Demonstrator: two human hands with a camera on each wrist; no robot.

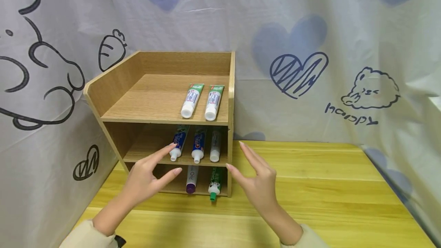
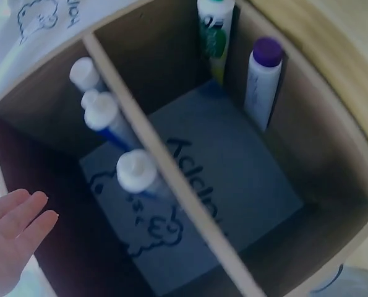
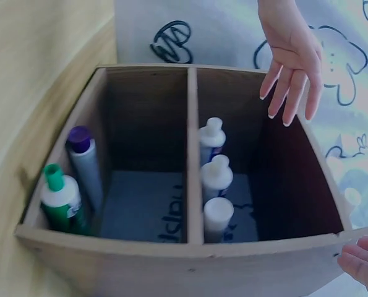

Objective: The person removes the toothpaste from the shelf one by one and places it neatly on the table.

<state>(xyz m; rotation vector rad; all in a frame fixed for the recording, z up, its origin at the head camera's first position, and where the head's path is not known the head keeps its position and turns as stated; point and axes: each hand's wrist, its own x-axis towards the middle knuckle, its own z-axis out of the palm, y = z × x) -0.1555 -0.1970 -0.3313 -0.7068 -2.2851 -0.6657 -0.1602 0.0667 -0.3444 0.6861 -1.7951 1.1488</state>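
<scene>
My left hand (image 1: 146, 179) is held in front of the wooden shelf (image 1: 165, 121), fingers and thumb spread, holding nothing. To the right of the shelf's front, my right hand (image 1: 258, 183) is likewise spread and holds nothing. Two white-and-green toothpaste tubes (image 1: 191, 100) lie on the top level. On the middle level are two blue-and-white toothpaste tubes (image 1: 198, 144) and a pale white-capped tube (image 1: 215, 146); the left fingertips overlap the leftmost blue one in the head view. Below lie a purple-capped tube (image 1: 191, 179) and a green-capped tube (image 1: 214, 183), caps facing forward.
The shelf stands on a yellow wood-grain table (image 1: 327, 186), whose surface extends to the right. Behind and at the left hangs a pale curtain (image 1: 248, 7) printed with hearts and cartoon drawings. The shelf's side panels and level boards bound each compartment.
</scene>
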